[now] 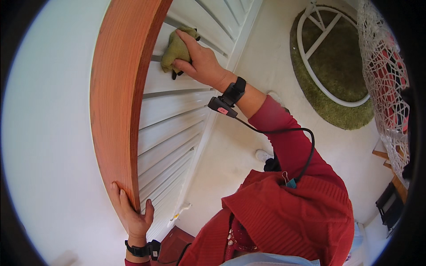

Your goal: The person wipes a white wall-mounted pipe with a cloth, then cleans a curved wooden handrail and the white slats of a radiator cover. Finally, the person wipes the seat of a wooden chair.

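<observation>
My right hand (203, 61) holds a bunched olive-green cloth (175, 50) against the white sections of a radiator (176, 103). Dark patches show at the cloth's edges. Above the radiator runs a thick reddish-brown wooden ledge (116, 83), its grain visible. My left hand (133, 212) rests on the near end of this ledge, fingers laid over its top and the thumb spread out beside its front edge. Both wrists wear black straps with small devices (223, 108).
White netting (384, 86) with red items behind it hangs at right. A white tubular frame (308, 56) stands on an oval green rug (342, 113). By the radiator's near end are a valve (181, 209) and a dark red object (174, 244). A black cable (308, 133) crosses my right sleeve.
</observation>
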`<action>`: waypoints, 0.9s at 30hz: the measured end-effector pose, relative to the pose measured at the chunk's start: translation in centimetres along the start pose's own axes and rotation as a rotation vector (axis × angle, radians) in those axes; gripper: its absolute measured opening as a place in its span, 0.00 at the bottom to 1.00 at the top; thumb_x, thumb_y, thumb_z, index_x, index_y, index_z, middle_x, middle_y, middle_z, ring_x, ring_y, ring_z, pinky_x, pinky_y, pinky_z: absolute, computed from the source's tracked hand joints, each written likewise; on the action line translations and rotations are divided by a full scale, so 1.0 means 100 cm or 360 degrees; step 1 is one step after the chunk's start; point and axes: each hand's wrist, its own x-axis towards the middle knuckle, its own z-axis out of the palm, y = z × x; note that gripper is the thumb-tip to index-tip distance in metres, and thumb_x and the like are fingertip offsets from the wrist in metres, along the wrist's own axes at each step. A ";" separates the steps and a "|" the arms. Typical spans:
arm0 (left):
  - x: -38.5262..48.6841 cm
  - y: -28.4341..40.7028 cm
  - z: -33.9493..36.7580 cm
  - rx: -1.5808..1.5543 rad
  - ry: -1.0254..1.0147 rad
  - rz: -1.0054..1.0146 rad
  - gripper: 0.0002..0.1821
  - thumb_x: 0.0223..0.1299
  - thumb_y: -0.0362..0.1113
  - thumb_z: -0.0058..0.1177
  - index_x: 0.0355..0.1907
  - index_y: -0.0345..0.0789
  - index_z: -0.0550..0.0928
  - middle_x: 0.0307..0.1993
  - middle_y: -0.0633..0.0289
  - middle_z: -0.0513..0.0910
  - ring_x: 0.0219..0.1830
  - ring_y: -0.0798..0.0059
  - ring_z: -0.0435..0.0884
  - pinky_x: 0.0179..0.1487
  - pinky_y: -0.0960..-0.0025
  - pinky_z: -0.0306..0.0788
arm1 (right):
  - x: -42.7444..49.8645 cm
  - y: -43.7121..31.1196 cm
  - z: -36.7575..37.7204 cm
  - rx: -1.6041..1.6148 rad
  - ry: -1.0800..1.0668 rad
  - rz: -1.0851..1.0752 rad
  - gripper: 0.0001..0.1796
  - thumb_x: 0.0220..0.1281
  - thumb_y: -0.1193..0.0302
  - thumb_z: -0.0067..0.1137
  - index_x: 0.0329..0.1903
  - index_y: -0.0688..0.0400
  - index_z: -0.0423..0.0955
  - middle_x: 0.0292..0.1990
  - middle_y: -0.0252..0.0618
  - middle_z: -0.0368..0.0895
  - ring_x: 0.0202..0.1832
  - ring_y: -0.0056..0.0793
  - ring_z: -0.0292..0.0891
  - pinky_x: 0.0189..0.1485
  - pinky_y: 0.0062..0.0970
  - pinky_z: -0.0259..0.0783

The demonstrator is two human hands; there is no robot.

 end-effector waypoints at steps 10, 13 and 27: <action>-0.005 -0.004 0.004 -0.0016 -0.0029 0.0019 0.49 0.49 0.30 0.59 0.73 0.39 0.48 0.72 0.38 0.49 0.72 0.37 0.51 0.71 0.42 0.48 | -0.096 0.132 -0.002 -0.0304 -0.0415 0.0595 0.45 0.58 0.56 0.61 0.73 0.47 0.46 0.42 0.56 0.79 0.40 0.54 0.78 0.42 0.43 0.74; -0.006 -0.004 0.003 0.0041 -0.0046 0.0041 0.50 0.49 0.29 0.59 0.73 0.40 0.47 0.72 0.39 0.48 0.73 0.37 0.50 0.72 0.43 0.47 | -0.130 0.183 0.003 -0.0387 -0.0475 0.0754 0.46 0.58 0.56 0.61 0.73 0.47 0.45 0.42 0.58 0.79 0.40 0.55 0.78 0.43 0.45 0.74; 0.003 0.005 -0.001 0.0105 -0.0005 0.0038 0.46 0.48 0.32 0.60 0.70 0.35 0.53 0.68 0.37 0.58 0.69 0.37 0.58 0.69 0.43 0.53 | -0.106 0.162 -0.001 -0.0234 -0.0283 0.0867 0.17 0.51 0.72 0.59 0.41 0.68 0.66 0.31 0.60 0.80 0.39 0.59 0.77 0.43 0.46 0.73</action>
